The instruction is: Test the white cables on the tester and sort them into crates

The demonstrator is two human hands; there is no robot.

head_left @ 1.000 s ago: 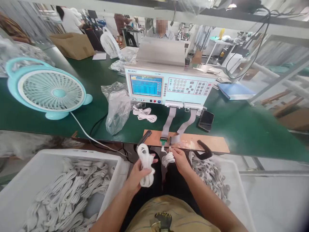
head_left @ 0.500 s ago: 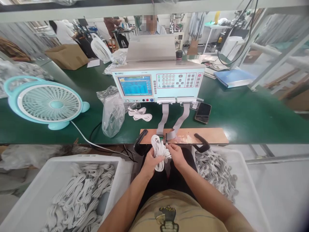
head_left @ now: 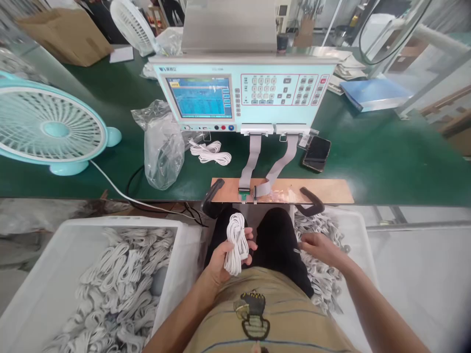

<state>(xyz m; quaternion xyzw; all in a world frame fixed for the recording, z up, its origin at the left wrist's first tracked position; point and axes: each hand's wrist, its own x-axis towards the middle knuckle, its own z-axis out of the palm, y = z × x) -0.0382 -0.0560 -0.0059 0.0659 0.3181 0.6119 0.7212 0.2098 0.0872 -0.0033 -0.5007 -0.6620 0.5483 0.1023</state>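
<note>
My left hand (head_left: 224, 257) is closed around a coiled white cable (head_left: 236, 242), held over my lap. The bundle stands nearly upright on the palm, with my fingertips showing past its right side. Over the inner edge of the right-hand bin, my right hand (head_left: 320, 247) has its fingers curled together; a small pale tip pokes out at the fingertips, too small to name. In front of my knees, a wooden board (head_left: 279, 189) carries a small green connector board (head_left: 243, 195) and a second connector (head_left: 255, 195), both joined by grey ribbon cables (head_left: 252, 162) to a tester (head_left: 239, 98) with a lit screen.
White bins (head_left: 121, 223) (head_left: 362, 228) full of coiled cables flank my legs. Black clamps (head_left: 213, 198) (head_left: 312, 201) grip the board. On the green table lie a phone (head_left: 316, 153), another coiled cable (head_left: 211, 153), a plastic bag (head_left: 164, 152), a fan (head_left: 55, 128) and a blue folder (head_left: 375, 93).
Both hands have come away from the connectors. My left hand has drawn the cable down towards me, and my right hand has moved right to the bin. The view has tilted down.
</note>
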